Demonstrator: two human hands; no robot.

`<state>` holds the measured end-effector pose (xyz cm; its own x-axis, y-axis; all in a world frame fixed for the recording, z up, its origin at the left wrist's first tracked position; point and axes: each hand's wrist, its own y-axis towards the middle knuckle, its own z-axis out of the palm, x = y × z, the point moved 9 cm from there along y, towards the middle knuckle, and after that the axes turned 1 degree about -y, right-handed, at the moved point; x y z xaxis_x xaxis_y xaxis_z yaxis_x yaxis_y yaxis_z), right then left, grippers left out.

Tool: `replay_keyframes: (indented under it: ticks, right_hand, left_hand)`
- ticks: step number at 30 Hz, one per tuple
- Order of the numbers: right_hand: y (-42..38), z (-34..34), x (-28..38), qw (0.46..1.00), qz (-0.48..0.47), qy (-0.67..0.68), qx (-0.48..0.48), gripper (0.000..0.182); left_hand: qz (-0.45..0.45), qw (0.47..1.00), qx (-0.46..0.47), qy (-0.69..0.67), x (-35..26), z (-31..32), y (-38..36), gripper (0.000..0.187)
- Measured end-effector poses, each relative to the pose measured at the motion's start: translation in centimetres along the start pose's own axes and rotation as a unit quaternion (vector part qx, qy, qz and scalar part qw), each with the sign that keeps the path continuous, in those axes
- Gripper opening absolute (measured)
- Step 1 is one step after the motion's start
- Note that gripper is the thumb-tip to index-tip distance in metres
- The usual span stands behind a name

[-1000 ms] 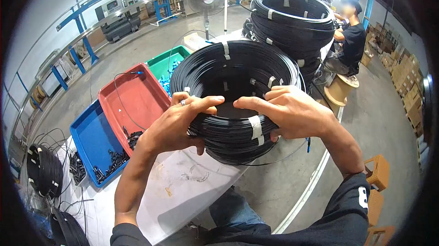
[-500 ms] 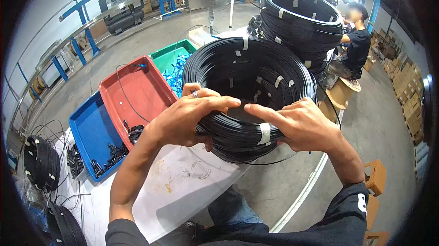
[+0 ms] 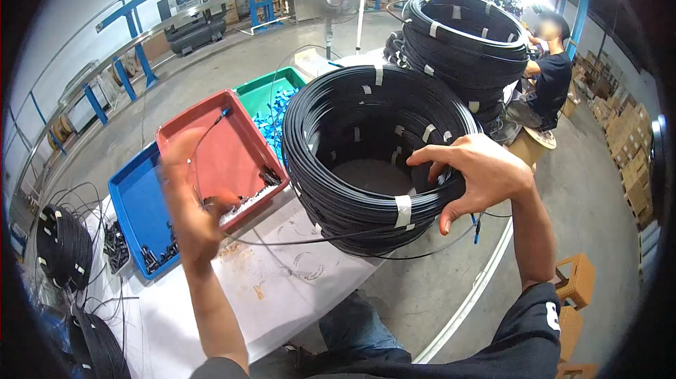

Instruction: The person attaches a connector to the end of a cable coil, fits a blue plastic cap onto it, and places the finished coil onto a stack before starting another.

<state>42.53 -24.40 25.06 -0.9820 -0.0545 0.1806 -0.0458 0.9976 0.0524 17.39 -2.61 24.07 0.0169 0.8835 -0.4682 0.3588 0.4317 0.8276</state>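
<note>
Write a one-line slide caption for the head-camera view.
Right hand grips a taped black cable coil while the blurred left hand draws a loose strand over the red tray.

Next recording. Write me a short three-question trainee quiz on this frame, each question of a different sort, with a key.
1. True or false: both hands grip the black cable coil.
2. Which tray does the left hand hover over? A) green B) red C) blue
3. Fill in: the strips binding the coil are ____ in colour.

Key:
1. False; only the right hand grips its rim, and the left hand is blurred, off the coil.
2. B, the red tray.
3. White, as on the tape strip.
</note>
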Motion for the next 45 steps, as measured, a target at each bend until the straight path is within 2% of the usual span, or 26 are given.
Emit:
replay_keyframes:
  ticks: [2,3,4,5,6,7,8,10,12,16,18,20,21,23,24,27,28,30,31,32,34,35,39,42,44,45]
  right_hand:
    - [0.0,-0.1,0.1,1.0,-0.001,0.014,-0.005,0.097]
    - [0.1,-0.1,0.1,1.0,-0.007,0.015,-0.006,0.099]
    - [0.2,-0.2,0.0,1.0,-0.014,0.016,-0.009,0.1]
    - [0.2,-0.1,-0.3,1.0,-0.008,0.022,-0.004,0.102]
    - [0.3,-0.2,-0.5,1.0,-0.012,0.024,-0.006,0.102]
    - [0.4,-0.3,-0.6,0.998,-0.019,0.052,-0.007,0.103]
    - [0.5,-0.4,-0.6,0.996,-0.026,0.08,-0.007,0.104]
    - [0.6,-0.9,-1.0,0.995,-0.011,0.101,-0.004,0.101]
    - [0.5,-2.2,-1.3,0.989,-0.036,0.124,-0.065,0.095]
    - [-0.2,-7.2,-1.2,0.963,-0.027,0.075,-0.258,0.057]
    - [-0.8,-10.5,-2.2,0.905,-0.026,0.041,-0.422,0.053]
    - [-1.7,-13.8,-0.7,0.807,-0.009,-0.183,-0.561,0.063]
    - [-0.7,-15.0,-0.8,0.807,-0.003,-0.185,-0.562,0.063]
    - [0.0,-16.5,1.7,0.708,-0.011,-0.372,-0.601,0.092]
    - [0.1,-16.8,2.3,0.705,-0.007,-0.374,-0.602,0.092]
    - [1.9,-16.3,1.0,0.697,0.143,-0.525,-0.467,0.095]
    - [1.5,-16.2,-0.7,0.696,0.145,-0.527,-0.465,0.095]
    - [1.1,-14.7,-3.5,0.735,0.006,-0.513,-0.443,0.072]
    - [1.0,-14.3,-5.8,0.81,0.02,-0.421,-0.409,0.073]
    - [0.3,-13.8,-6.7,0.812,0.02,-0.42,-0.405,0.073]
    - [0.5,-12.3,-10.6,0.906,0.123,-0.273,-0.3,0.06]
    - [0.0,-12.1,-10.0,0.896,0.096,-0.263,-0.344,0.052]
    - [-0.5,-11.1,-9.8,0.908,0.096,-0.223,-0.342,0.039]
    - [-0.9,-10.1,-10.9,0.906,0.08,-0.195,-0.367,0.034]
    - [-1.1,-9.6,-11.4,0.91,0.116,-0.198,-0.345,0.029]
    - [-1.2,-9.0,-12.7,0.926,0.143,-0.118,-0.33,0.026]
  left_hand:
    - [-0.164,0.96,-0.17,0.149,6.1,-6.3,-3.9,0.061]
    - [-0.219,0.924,-0.154,0.272,9.9,-7.7,-6.1,0.061]
    - [-0.221,0.922,-0.153,0.28,10.1,-7.8,-7.3,0.061]
    - [-0.38,0.912,-0.081,0.133,13.2,-6.4,-9.4,0.062]
    - [-0.517,0.856,-0.006,-0.023,15.0,-3.8,-11.8,0.063]
    - [-0.519,0.842,-0.038,-0.145,14.9,-2.2,-12.0,0.059]
    - [-0.513,0.813,-0.068,-0.265,14.4,-0.5,-11.9,0.054]
    - [-0.482,0.809,-0.112,-0.317,14.5,0.4,-10.1,0.042]
    - [-0.347,0.884,-0.169,-0.262,14.9,-0.8,-7.0,0.038]
    - [-0.125,0.978,-0.068,-0.153,6.0,0.1,2.8,0.029]
    - [-0.025,0.991,-0.017,-0.128,1.9,1.8,7.3,0.025]
    - [0.032,0.994,0.055,-0.094,-1.4,4.2,11.2,0.022]
    - [0.063,0.99,0.102,-0.068,-1.8,6.3,12.8,0.024]
    - [0.104,0.978,0.169,-0.068,-2.5,10.1,14.5,0.029]
    - [0.115,0.971,0.19,-0.093,-3.0,11.9,14.8,0.031]
    - [0.136,0.954,0.235,-0.13,-2.9,15.6,15.3,0.042]
    - [0.137,0.952,0.239,-0.131,-2.6,16.4,15.3,0.045]
    - [0.13,0.943,0.271,-0.145,-1.1,17.8,14.9,0.048]
    - [0.124,0.932,0.303,-0.154,-0.4,18.6,14.4,0.051]
    - [0.12,0.932,0.303,-0.157,0.2,19.1,13.9,0.051]
    - [0.174,0.929,0.302,-0.124,0.2,19.5,13.1,0.054]
    - [0.173,0.93,0.3,-0.123,0.6,19.7,13.0,0.054]
    - [0.109,0.944,0.274,-0.149,1.8,20.2,13.5,0.045]
    - [0.081,0.959,0.26,-0.079,2.9,20.6,13.7,0.04]
    - [0.004,0.958,0.279,-0.062,4.4,21.2,13.4,0.04]
    - [-0.028,0.953,0.296,-0.055,5.7,21.7,13.2,0.044]
